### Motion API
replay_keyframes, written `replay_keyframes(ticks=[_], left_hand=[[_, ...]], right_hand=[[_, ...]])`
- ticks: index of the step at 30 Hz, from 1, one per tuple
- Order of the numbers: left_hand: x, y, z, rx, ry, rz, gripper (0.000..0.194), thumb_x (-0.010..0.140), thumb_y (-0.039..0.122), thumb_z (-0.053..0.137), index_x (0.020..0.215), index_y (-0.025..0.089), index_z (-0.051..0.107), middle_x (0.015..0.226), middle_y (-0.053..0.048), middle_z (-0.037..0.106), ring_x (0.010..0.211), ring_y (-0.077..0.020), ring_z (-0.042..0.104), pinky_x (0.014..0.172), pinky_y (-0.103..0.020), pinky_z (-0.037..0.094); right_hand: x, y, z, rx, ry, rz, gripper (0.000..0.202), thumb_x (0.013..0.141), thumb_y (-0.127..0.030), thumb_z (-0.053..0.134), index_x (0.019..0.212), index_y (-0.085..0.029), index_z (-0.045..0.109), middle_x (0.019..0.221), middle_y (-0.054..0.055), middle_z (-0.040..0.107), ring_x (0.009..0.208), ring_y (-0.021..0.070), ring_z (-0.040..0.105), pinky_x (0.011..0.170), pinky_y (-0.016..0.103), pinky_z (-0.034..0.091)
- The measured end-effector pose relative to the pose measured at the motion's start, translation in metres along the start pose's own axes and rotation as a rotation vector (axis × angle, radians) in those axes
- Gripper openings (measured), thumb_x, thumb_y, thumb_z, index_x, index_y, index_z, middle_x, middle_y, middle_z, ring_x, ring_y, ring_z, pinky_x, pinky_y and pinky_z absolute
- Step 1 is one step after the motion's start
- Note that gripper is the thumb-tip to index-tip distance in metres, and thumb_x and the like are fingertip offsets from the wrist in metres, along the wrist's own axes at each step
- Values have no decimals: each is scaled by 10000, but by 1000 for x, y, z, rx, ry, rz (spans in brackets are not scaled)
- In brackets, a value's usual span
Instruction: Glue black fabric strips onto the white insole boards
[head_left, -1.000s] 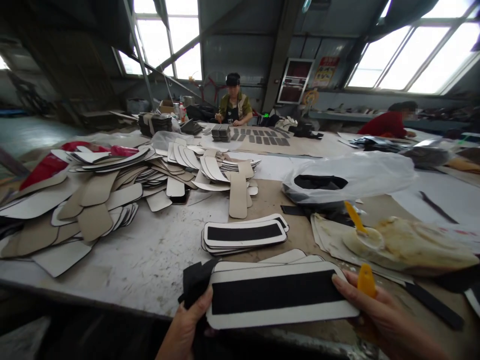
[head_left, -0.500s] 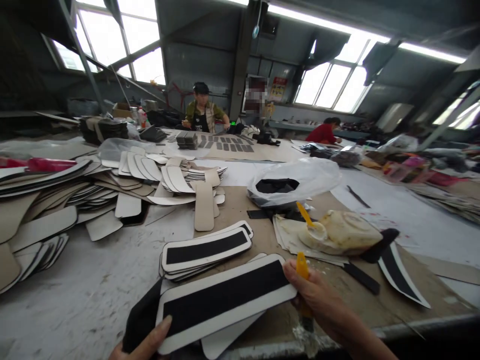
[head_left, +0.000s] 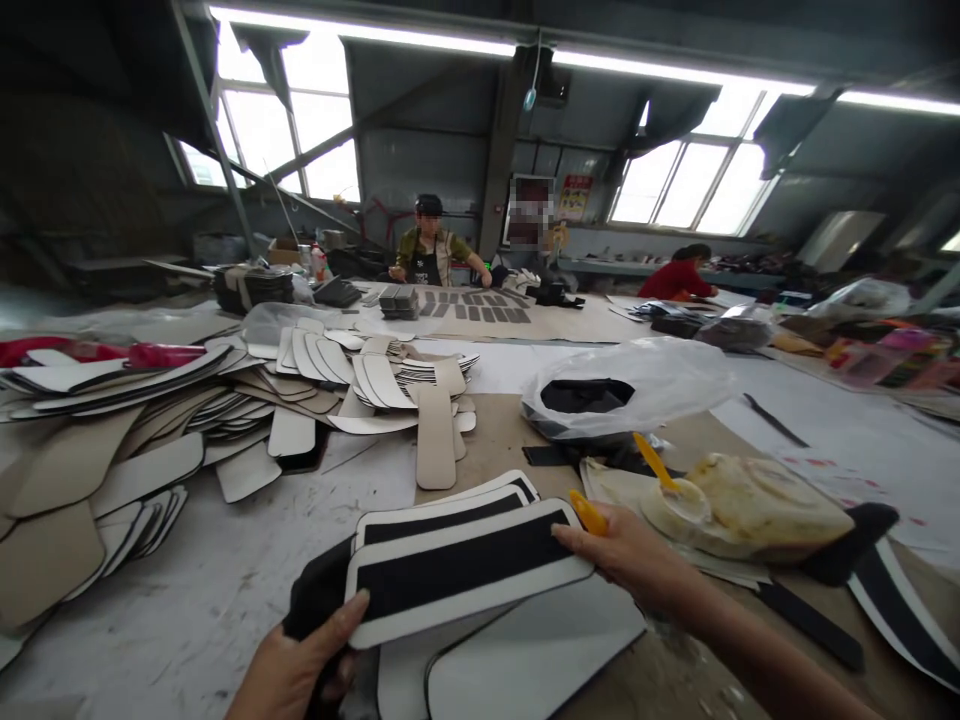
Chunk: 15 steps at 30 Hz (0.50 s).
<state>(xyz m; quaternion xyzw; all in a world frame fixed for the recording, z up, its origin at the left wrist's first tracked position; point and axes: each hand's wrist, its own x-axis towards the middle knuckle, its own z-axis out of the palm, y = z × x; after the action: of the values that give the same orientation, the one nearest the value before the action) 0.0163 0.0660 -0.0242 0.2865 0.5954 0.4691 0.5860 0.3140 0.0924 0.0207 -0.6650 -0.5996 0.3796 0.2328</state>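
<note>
A white panel with a black strip along it point(head_left: 469, 570) is held at both ends, tilted, over the front of a small stack of similar panels point(head_left: 442, 515). My left hand point(head_left: 304, 650) grips its left end, thumb on top; the other fingers are partly hidden. My right hand point(head_left: 626, 550) pinches the right end and also holds a yellow-handled tool point(head_left: 589, 513), whose working end is hidden. Below lie plain white panels point(head_left: 540, 655). Dark material point(head_left: 319, 590) sits beside my left hand.
Loose white and beige panels point(head_left: 150, 470) pile up at left. A plastic bag with black pieces point(head_left: 652, 385) stands behind the stack. At right are a yellowed container point(head_left: 772, 505) with another yellow-handled tool point(head_left: 654, 458) and a black strip point(head_left: 814, 625). Two people work farther back.
Both hands have brought the panel up and back, so it now overlaps the stack behind. More of the plain white panels below shows. The camera view has shifted.
</note>
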Motion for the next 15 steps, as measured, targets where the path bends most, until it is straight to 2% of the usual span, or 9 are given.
replay_keyframes(ticks=[3, 5, 7, 10, 13, 15], left_hand=[[21, 14, -1, 145, 25, 97, 539, 509, 567, 710, 504, 140, 381, 429, 17, 358, 429, -65, 287, 462, -219, 206], [39, 17, -4, 253, 48, 154, 568, 525, 616, 668, 449, 147, 356, 418, 5, 352, 428, -76, 293, 478, -234, 215], [58, 15, -9, 377, 71, 203, 582, 565, 649, 618, 416, 134, 393, 400, -6, 355, 421, -88, 307, 491, -244, 235], [75, 10, -21, 483, 142, 195, 545, 576, 617, 635, 455, 107, 487, 403, -8, 377, 435, -99, 327, 495, -245, 261], [66, 9, -31, 434, 221, 147, 508, 576, 584, 655, 504, 113, 481, 440, 10, 371, 453, -87, 308, 474, -227, 253], [44, 7, -32, 315, 167, 112, 491, 585, 576, 654, 572, 107, 510, 463, 28, 345, 456, -73, 279, 460, -213, 236]], right_hand=[[30, -12, -1, -194, 31, -59, 346, 794, -480, 460, 712, -145, 438, 564, -14, 407, 483, 78, 374, 443, 191, 287], [48, -15, 1, -285, 51, -104, 334, 787, -458, 465, 680, -141, 458, 601, 6, 450, 514, 91, 407, 457, 196, 289], [62, -15, 3, -368, 60, -124, 334, 782, -441, 480, 645, -137, 471, 627, 23, 483, 551, 107, 439, 481, 204, 290], [73, -11, 5, -521, 107, -99, 332, 778, -428, 512, 628, -132, 494, 647, 58, 524, 625, 155, 498, 553, 236, 312], [65, -11, -1, -661, 203, -66, 338, 818, -444, 486, 711, -125, 522, 715, 112, 555, 743, 234, 537, 633, 293, 322], [48, -15, -9, -718, 244, -77, 394, 856, -499, 409, 767, -131, 515, 727, 118, 557, 763, 246, 538, 656, 312, 324]])
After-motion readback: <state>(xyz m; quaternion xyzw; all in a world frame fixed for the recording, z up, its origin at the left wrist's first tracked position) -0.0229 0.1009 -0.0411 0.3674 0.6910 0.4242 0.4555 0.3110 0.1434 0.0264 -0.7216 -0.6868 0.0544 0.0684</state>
